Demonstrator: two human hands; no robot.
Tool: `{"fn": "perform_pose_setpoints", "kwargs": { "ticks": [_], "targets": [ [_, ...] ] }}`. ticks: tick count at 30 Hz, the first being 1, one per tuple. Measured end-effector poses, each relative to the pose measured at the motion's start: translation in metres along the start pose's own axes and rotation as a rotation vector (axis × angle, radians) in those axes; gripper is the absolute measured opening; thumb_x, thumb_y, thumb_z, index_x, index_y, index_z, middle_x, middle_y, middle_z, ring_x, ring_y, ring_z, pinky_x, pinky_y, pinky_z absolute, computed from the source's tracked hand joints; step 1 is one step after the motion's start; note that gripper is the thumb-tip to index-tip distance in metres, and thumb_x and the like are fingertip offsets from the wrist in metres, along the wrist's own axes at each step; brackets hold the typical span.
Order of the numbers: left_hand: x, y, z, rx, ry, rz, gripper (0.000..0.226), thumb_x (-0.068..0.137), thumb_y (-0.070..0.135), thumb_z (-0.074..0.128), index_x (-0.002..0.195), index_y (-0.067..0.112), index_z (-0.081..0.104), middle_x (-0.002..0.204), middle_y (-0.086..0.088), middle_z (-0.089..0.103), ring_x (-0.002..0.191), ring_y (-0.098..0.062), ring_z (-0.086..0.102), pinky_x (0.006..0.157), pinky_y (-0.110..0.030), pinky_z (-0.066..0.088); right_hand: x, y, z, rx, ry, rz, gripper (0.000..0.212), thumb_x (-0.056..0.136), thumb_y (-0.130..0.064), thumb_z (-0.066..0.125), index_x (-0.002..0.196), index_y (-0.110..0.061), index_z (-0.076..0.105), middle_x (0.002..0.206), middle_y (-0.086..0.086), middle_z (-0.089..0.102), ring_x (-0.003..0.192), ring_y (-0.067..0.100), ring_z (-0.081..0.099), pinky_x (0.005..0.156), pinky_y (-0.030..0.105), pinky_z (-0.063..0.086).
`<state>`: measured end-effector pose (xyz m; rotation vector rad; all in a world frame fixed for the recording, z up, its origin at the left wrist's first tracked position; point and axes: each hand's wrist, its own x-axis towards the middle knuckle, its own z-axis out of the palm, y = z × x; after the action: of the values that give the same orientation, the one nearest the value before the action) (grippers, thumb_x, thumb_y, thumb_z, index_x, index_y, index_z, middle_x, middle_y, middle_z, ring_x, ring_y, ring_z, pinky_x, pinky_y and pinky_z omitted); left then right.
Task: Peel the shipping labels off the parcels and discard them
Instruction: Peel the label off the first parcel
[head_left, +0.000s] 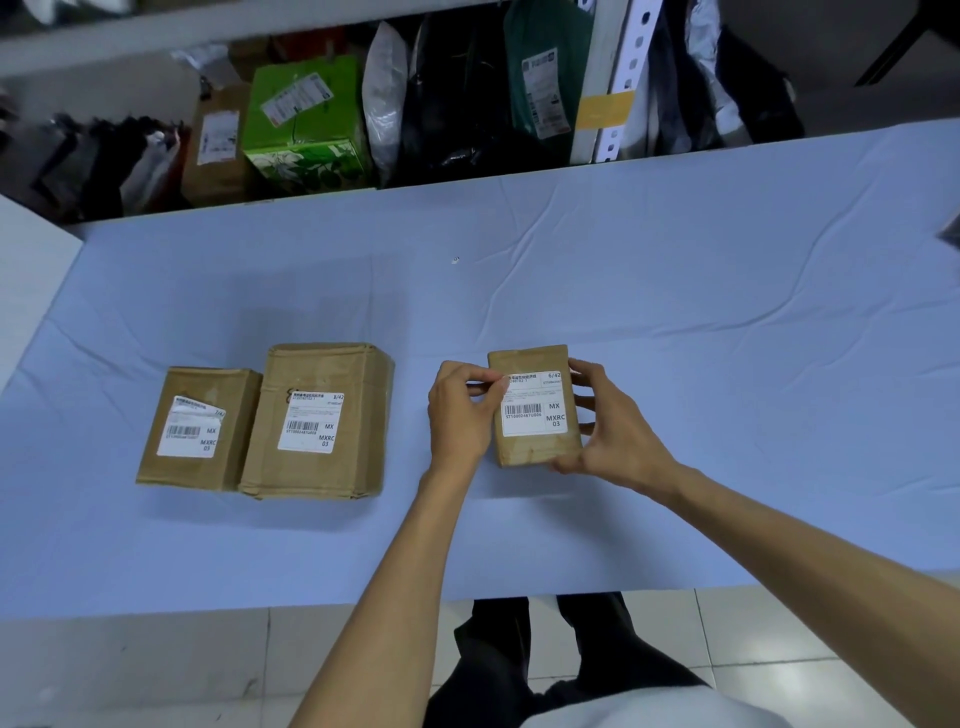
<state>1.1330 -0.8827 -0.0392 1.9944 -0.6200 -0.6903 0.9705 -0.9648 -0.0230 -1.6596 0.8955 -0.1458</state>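
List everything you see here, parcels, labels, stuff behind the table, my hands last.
left parcel: one, brown, table's left
middle parcel: one, brown, beside left parcel
held parcel: one, brown, right of both
left label: one, white, left parcel, top edge wrinkled
middle label: one, white, middle parcel
held label: one, white, held parcel
cloth: one, pale blue, over table
green box: one, green, shelf behind
bags: several, dark or silver, shelf behind
left hand: one, pinches held label's top-left corner
right hand: one, grips held parcel's right side

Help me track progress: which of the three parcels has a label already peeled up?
The leftmost parcel: its label is lifted and crumpled along the top. Those on the middle parcel and the held parcel lie flat.
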Motion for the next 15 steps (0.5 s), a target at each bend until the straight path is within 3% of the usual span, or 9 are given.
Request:
{"fn": "perform_pose_setpoints", "kwargs": {
  "ticks": [10,15],
  "targets": [
    [-0.0006,0.0021,-0.0016,0.096,-0.021,-0.002,0.006,0.087,0.02,0.069,0.086,0.013,0.069,0.102,0.006,0.055,0.08,-0.002,0.06,0.068,-0.006,0.044,0.0022,-0.0045,-0.0038,0.005,-0.043,0.038,0.091,0.054,-0.001,0.088,0.124,-0.026,0.035,0.118,-0.027,0.047,0.112,0.005,0.054,0.07,0.015,0.055],
    [-0.0031,0.0005,-0.0031,0.012,-0.045,-0.022,0.003,0.087,0.017,0.068,0.087,0.014,0.069,0.103,0.005,0.056,0.082,-0.002,0.06,0.074,-0.01,0.047,0.0031,-0.0024,-0.0048,0.007,-0.049,0.036,0.098,0.054,0.0,0.088,0.131,-0.024,0.033,0.119,-0.021,0.048,0.111,0.007,0.055,0.068,0.014,0.053]
  ]
}}
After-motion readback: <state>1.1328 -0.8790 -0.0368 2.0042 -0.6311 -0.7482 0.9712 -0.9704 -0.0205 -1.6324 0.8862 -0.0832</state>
